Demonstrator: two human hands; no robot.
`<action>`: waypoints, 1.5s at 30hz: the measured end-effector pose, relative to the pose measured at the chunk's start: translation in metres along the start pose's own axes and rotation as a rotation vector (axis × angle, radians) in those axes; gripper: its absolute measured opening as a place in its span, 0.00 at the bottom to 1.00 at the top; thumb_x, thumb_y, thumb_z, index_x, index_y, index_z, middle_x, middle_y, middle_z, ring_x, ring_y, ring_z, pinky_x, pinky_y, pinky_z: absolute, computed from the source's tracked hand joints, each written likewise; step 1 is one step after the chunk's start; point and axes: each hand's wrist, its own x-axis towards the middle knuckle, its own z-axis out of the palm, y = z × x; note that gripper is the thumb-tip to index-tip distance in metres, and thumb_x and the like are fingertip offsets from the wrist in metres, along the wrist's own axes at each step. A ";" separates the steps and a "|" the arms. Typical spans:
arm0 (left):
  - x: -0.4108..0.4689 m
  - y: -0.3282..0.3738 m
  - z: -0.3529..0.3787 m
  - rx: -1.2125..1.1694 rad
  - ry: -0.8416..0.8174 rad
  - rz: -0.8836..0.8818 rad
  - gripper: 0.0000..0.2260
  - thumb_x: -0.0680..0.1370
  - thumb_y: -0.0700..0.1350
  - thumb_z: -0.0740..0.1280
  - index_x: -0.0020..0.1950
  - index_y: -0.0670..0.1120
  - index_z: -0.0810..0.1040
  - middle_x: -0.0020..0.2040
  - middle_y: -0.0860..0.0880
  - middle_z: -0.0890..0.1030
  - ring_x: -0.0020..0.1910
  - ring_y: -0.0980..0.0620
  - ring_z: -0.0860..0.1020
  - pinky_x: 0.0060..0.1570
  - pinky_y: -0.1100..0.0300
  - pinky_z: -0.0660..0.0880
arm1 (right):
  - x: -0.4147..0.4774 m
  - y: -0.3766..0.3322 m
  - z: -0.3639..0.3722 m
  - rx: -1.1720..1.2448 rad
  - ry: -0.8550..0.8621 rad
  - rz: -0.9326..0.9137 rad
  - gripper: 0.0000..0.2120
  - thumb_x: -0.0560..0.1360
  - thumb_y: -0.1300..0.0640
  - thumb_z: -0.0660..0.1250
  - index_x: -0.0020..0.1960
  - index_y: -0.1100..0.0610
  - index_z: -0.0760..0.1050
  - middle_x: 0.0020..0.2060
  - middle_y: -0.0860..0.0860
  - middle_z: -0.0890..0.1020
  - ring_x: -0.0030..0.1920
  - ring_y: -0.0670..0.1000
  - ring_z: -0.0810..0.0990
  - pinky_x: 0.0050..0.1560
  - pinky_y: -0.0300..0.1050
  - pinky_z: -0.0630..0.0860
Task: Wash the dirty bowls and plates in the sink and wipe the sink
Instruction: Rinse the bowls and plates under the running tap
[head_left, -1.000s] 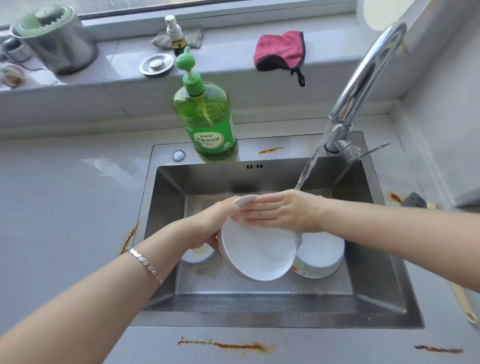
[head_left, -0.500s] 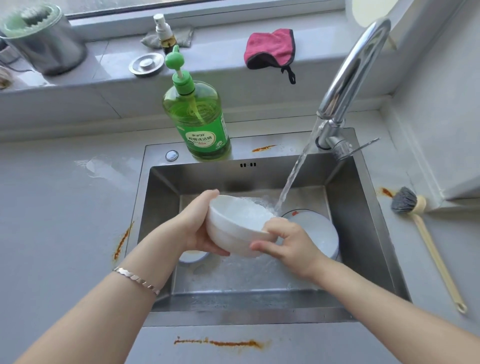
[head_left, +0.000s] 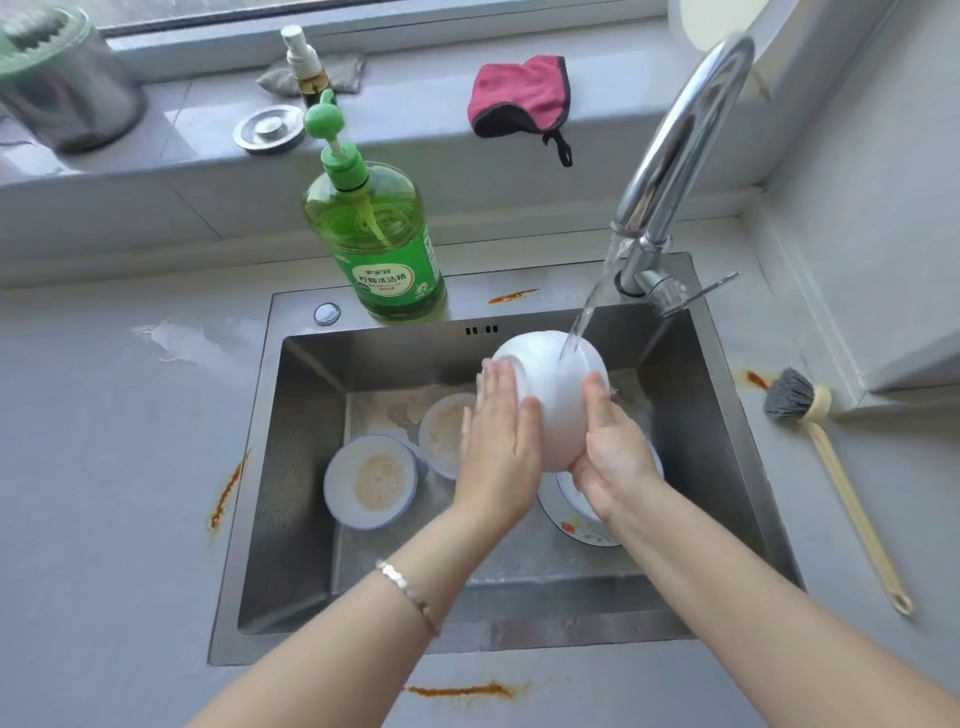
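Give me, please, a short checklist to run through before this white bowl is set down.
1. Water lands on the white bowl: ok.
2. Both hands on it: ok, left hand flat against its side, right hand cupping it.
3. Bowl's inside rinsed: cannot tell, it is hidden.
4. Other dishes clean: not ok, two dirty bowls in the sink show residue.
5. Counter clean for setting down: not ok, orange streaks.

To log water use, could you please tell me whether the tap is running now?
On. A stream of water runs from the tap onto the white bowl between the left hand and right hand.
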 end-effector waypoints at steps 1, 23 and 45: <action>0.011 0.000 -0.003 -0.031 0.010 -0.048 0.32 0.75 0.57 0.42 0.77 0.45 0.45 0.77 0.51 0.43 0.74 0.61 0.40 0.70 0.64 0.38 | -0.002 -0.001 0.001 0.000 0.015 -0.003 0.16 0.79 0.47 0.56 0.56 0.57 0.75 0.49 0.54 0.83 0.50 0.52 0.81 0.56 0.53 0.76; 0.029 0.037 -0.014 0.237 0.159 0.373 0.27 0.77 0.53 0.44 0.68 0.45 0.73 0.70 0.48 0.71 0.72 0.50 0.63 0.71 0.56 0.51 | -0.010 -0.015 0.004 -0.456 -0.065 -0.357 0.16 0.77 0.47 0.60 0.39 0.58 0.75 0.33 0.49 0.79 0.35 0.44 0.75 0.35 0.38 0.73; 0.068 0.033 -0.030 -1.114 -0.136 -0.752 0.23 0.75 0.66 0.53 0.53 0.51 0.78 0.47 0.45 0.81 0.47 0.43 0.78 0.45 0.51 0.74 | 0.001 -0.042 0.010 -0.336 -0.136 -0.413 0.17 0.75 0.47 0.65 0.39 0.61 0.74 0.34 0.50 0.76 0.37 0.46 0.73 0.37 0.41 0.70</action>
